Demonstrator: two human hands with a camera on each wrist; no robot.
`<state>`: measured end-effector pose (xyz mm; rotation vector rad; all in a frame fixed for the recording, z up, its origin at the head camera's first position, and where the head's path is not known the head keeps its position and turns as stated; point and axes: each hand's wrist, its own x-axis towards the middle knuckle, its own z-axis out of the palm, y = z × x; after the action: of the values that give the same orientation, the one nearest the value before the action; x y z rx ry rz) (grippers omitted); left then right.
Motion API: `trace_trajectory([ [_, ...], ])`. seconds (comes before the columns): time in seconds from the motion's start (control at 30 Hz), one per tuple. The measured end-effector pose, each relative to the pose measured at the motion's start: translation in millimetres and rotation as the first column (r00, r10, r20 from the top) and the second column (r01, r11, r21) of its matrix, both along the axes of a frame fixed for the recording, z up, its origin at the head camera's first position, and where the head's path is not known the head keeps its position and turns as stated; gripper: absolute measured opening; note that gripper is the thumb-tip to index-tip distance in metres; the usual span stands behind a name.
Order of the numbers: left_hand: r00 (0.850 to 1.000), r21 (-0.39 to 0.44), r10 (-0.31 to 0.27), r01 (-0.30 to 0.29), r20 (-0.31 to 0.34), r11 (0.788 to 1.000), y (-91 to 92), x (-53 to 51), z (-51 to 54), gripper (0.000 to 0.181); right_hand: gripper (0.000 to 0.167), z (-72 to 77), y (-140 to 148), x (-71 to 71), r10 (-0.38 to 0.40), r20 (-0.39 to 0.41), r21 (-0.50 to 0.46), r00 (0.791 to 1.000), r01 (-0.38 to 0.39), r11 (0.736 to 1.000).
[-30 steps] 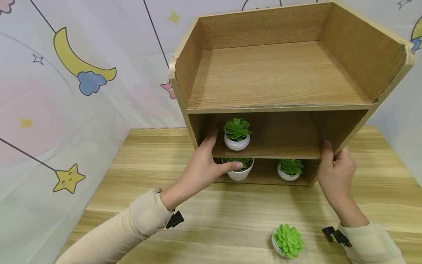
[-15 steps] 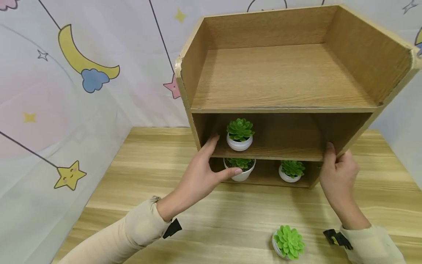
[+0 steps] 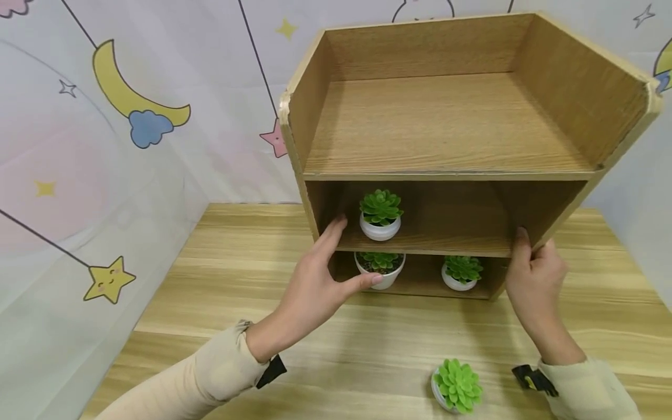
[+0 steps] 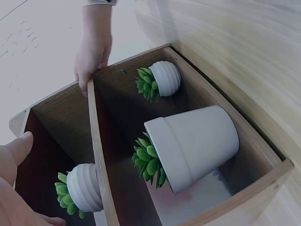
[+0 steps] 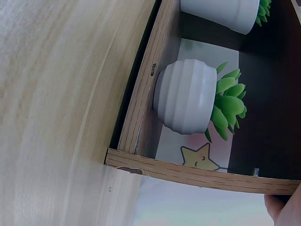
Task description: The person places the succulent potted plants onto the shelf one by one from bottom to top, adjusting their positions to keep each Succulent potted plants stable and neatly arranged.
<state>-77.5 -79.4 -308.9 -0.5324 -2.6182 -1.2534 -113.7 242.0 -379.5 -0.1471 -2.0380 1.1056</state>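
A wooden shelf unit (image 3: 446, 125) stands on the table. My right hand (image 3: 538, 286) grips its right side panel, thumb inside and fingers outside. At the left side, my left hand (image 3: 310, 283) has its fingers extended by the middle compartment, and its thumb lies in front of the larger white pot (image 3: 392, 279) below. Whether the left fingertips touch the wood I cannot tell. A small potted succulent (image 3: 380, 227) sits on the middle shelf beside those fingers. Another small potted succulent (image 5: 188, 96) occupies the bottom compartment's right side.
One more small succulent (image 3: 458, 385) in a white pot is on the table in front of the shelf. A printed cloth (image 3: 226, 146) with moons and stars hangs behind. The wood-grain tabletop (image 3: 236, 256) extends to the left of the unit.
My left hand has drawn slightly down and toward me, and its thumb sits lower across the larger pot. The right hand keeps its grip. The plants appear to stay in their places.
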Motion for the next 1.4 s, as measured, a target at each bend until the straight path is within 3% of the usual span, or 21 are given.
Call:
trace_trajectory([
  [0.3, 0.988, 0.007, -0.024, 0.026, -0.152, 1.0, 0.2, 3.9, -5.8, 0.1, 0.032, -0.5, -0.1, 1.4, -0.003, -0.011, 0.013, 1.0, 0.003, 1.0],
  [0.57, 0.972, -0.028, -0.083, 0.079, -0.22, 0.996, 3.8, 10.6, -9.9, 0.103, 0.033, 0.0, -1.4, 0.8, -0.014, -0.019, 0.01, 1.0, 0.014, 1.0],
  [0.67, 0.958, -0.026, -0.113, 0.11, -0.262, 0.994, 5.3, 14.5, -11.5, 0.106, 0.033, -0.1, -1.1, 0.9, -0.009, -0.024, 0.011, 1.0, 0.009, 1.0],
  [0.87, 0.917, 0.007, -0.199, 0.214, -0.345, 0.977, 7.9, 22.5, -14.4, 0.108, 0.033, 0.4, -0.6, 0.5, 0.003, -0.019, 0.015, 1.0, -0.002, 1.0],
  [1.0, 0.905, -0.023, -0.278, 0.286, -0.322, 0.958, 11.1, 26.6, -18.2, 0.106, 0.034, 0.9, -0.5, 0.2, 0.006, -0.008, 0.013, 1.0, -0.006, 1.0],
  [1.17, 0.895, -0.067, -0.373, 0.368, -0.244, 0.928, 16.1, 31.3, -25.2, 0.107, 0.033, 0.9, -0.5, 0.2, 0.007, -0.012, 0.014, 1.0, -0.007, 1.0],
  [1.4, 0.884, -0.092, -0.426, 0.416, -0.191, 0.905, 20.7, 34.8, -29.8, 0.11, 0.033, -0.1, -0.3, 0.1, -0.006, -0.017, 0.014, 1.0, 0.007, 1.0],
])
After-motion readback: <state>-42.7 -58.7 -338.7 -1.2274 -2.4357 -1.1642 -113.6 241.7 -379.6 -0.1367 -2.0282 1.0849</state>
